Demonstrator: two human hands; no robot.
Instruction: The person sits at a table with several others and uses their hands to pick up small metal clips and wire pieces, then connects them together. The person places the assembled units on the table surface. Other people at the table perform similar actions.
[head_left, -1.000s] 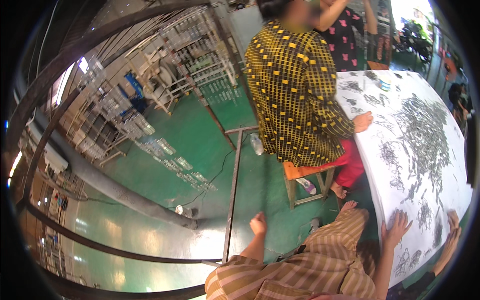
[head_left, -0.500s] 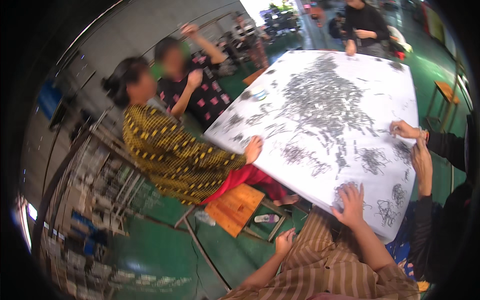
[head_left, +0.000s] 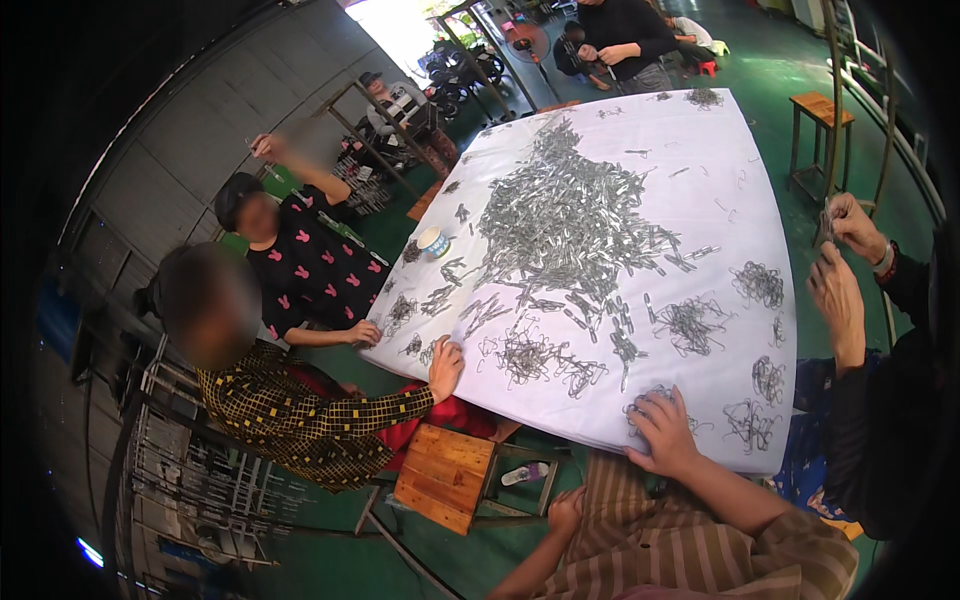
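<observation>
A white-covered table [head_left: 560, 420] bears a large heap of small flat silvery metal pieces [head_left: 560, 200]. Several looser clusters of thin bent wire pieces [head_left: 545, 355] lie around it. My right hand [head_left: 665, 432] rests at the table's near edge with fingers spread, over a small pile of the bent wires [head_left: 645, 402] that it partly covers. Below the edge, beside my striped lap, my left hand [head_left: 567, 510] is closed, its fingers curled. Whatever it may hold is hidden.
Two co-workers sit on the left, one with a hand [head_left: 446, 368] on the table edge. A person's hands [head_left: 838, 275] work at the right, and another person [head_left: 625, 45] stands at the far side. A cup [head_left: 433, 242], a wooden stool [head_left: 445, 478] and a bottle [head_left: 525, 473] are near.
My view has turned, and the table sits further left in it. My right hand stays at the near edge. The far-left co-worker's lower hand now rests on the table; the right-hand person's hands have lifted off it.
</observation>
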